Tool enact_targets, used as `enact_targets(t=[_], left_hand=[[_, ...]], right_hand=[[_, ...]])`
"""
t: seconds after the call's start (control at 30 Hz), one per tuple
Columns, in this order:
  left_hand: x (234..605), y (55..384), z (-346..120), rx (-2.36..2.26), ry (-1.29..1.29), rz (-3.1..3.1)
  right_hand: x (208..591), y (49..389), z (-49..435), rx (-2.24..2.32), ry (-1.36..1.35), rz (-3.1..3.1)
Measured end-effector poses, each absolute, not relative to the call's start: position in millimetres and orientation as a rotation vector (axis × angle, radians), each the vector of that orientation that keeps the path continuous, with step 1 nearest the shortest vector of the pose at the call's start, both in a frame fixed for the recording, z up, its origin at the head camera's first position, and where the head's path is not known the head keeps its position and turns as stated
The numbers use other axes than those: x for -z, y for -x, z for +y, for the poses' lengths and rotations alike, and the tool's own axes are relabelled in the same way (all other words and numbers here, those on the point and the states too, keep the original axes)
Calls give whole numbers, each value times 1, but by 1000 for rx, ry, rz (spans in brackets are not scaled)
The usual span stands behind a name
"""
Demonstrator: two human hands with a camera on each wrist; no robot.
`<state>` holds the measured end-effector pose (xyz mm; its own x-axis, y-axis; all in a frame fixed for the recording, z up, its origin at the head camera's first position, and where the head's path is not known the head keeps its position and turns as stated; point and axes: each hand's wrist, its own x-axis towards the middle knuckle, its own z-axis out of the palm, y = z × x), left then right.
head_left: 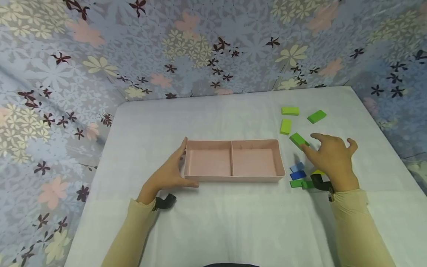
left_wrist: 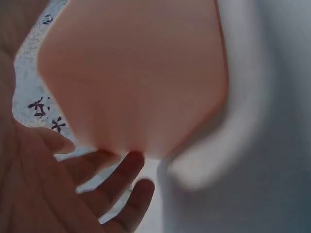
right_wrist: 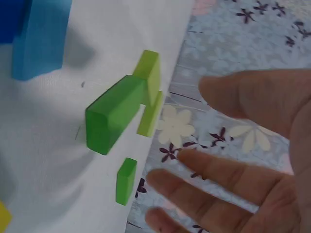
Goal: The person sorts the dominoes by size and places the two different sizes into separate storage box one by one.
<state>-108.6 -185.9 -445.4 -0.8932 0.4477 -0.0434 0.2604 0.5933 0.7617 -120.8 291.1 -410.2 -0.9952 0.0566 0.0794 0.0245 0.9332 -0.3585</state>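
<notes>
A shallow pink box (head_left: 235, 179) with a middle divider, both compartments bare, lies on the white-covered table. My left hand (head_left: 171, 172) spans its left end, thumb along the front wall and fingers at the back left corner. Loosely spread fingertips meet the pink wall (left_wrist: 136, 82) in the left wrist view. Right of the box, my right hand (head_left: 333, 157) hovers over the blocks with fingers spread and nothing held. Its thumb overlaps the near end of a green block (head_left: 298, 139) in the head view. The same green block (right_wrist: 114, 114) stands apart from the fingers in the right wrist view.
Two lime blocks (head_left: 290, 111) and another green block (head_left: 317, 116) lie farther back. Nearer me are a light blue block (head_left: 297, 167), a dark blue block (head_left: 298, 175), green blocks (head_left: 295, 183) and a partly hidden yellow block (head_left: 318, 172). Floral cloth (head_left: 200, 48) surrounds the table.
</notes>
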Motion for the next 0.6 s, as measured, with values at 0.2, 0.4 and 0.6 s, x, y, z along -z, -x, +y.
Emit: enact_targets(t=[0.2, 0.4, 0.6], left_hand=[[455, 110, -187, -1206, -543, 2597], [455, 111, -188, -1209, -553, 2620], [458, 114, -190, -1217, -567, 2598]], right_hand=[[415, 143, 297, -474, -409, -3168], [412, 154, 308, -334, -644, -3154], [410, 160, 309, -240, -635, -3152]])
